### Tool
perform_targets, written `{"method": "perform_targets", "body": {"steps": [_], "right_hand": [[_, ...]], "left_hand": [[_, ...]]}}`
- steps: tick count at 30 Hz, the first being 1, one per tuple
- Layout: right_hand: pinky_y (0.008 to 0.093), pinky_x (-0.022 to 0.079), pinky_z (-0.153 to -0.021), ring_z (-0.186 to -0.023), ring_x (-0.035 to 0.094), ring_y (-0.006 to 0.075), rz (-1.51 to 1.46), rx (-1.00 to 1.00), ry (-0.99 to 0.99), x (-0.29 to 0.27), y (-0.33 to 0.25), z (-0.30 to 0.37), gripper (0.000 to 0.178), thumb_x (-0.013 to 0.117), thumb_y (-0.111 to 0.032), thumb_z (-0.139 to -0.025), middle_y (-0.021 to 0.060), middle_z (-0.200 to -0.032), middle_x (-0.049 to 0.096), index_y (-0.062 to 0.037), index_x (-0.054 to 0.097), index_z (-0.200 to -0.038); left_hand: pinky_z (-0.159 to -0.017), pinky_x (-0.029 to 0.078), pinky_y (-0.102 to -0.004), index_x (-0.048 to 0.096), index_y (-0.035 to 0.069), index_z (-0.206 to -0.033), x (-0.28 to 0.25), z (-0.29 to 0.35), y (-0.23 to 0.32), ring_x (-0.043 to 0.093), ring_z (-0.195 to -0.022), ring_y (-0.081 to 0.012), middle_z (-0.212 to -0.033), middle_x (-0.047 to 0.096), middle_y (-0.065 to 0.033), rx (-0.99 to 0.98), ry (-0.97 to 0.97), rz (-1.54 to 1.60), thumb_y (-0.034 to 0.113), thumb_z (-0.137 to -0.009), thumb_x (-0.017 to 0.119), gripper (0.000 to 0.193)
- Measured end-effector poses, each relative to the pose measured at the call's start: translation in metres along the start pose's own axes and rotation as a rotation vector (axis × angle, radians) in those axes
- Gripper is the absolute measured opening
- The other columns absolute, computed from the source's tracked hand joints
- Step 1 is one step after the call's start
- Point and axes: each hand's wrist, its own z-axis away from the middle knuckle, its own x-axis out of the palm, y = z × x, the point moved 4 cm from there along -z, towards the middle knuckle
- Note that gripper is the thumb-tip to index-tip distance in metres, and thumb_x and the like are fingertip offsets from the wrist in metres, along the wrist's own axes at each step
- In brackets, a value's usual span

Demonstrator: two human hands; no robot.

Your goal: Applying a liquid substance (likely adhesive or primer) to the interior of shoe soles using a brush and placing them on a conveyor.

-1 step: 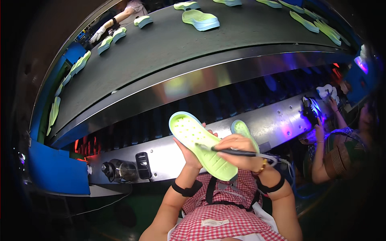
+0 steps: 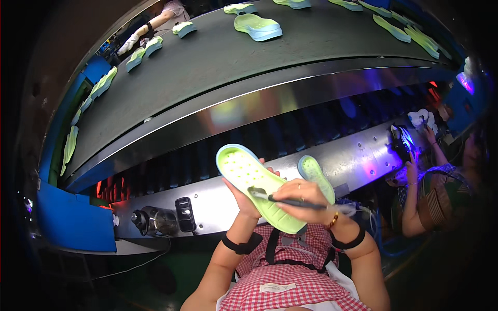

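My left hand (image 2: 243, 201) supports a lime-green shoe sole (image 2: 239, 168) with a light blue rim from below and the side. Its inner face is up, with small round dimples at the far end and grooves towards the near end. In my right hand (image 2: 303, 196) is a slim brush (image 2: 258, 193) with a dark handle, its tip against the middle of the sole. A pale tube trails from the brush's rear end. Another green sole (image 2: 315, 172) with a blue edge lies on the metal ledge just beyond my right hand.
Beyond the metal ledge (image 2: 358, 158), a dark conveyor belt (image 2: 202, 67) carries several green-and-blue soles. A dark bottle (image 2: 155, 220) and a black holder (image 2: 185, 214) stand at the left. At the right a co-worker's hands (image 2: 412, 168) are near a lit shoe; another person's arm (image 2: 148, 28) reaches in at the far left.
My right hand and the brush have shifted slightly down and left, the tip staying on the middle of the sole. The held sole has moved a touch to the left.
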Motion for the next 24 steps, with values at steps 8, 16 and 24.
{"method": "perform_targets", "body": {"steps": [8, 16, 24], "right_hand": [[0.0311, 0.047, -0.075, -0.083, 0.06, 0.0215, -0.171, 0.062, -0.113, -0.004, -0.013, 0.023, 0.022, 0.067, 0.0, -0.068, 0.0087, -0.086, 0.065, -0.0026, 0.064, -0.089], [0.0296, 0.046, -0.081, -0.089, 0.058, 0.0182, -0.102, 0.185, -0.022, -0.02, 0.001, 0.037, 0.023, 0.07, -0.003, -0.067, 0.005, -0.09, 0.065, -0.0045, 0.066, -0.09], [0.0328, 0.045, -0.086, -0.102, 0.052, 0.0221, -0.616, 0.293, -0.144, -0.007, 0.007, 0.04, 0.022, 0.063, 0.004, -0.072, 0.011, -0.094, 0.063, 0.0008, 0.062, -0.094]], "left_hand": [[-0.092, 0.036, -0.0505, 0.039, 0.004, -0.123, 0.018, 0.004, 0.024, 0.049, -0.102, -0.0307, -0.109, 0.053, -0.0141, 0.16, 0.181, -0.116, 0.072, -0.076, 0.029, 0.083], [-0.096, 0.032, -0.0516, 0.038, 0.006, -0.124, 0.041, -0.001, 0.033, 0.05, -0.102, -0.0299, -0.11, 0.052, -0.0128, 0.129, -0.044, -0.095, 0.072, -0.074, 0.032, 0.082], [-0.096, 0.034, -0.0487, 0.032, 0.004, -0.129, 0.069, -0.002, 0.043, 0.045, -0.111, -0.035, -0.125, 0.043, -0.0165, 0.154, -0.05, -0.055, 0.07, -0.077, 0.031, 0.084]]}}
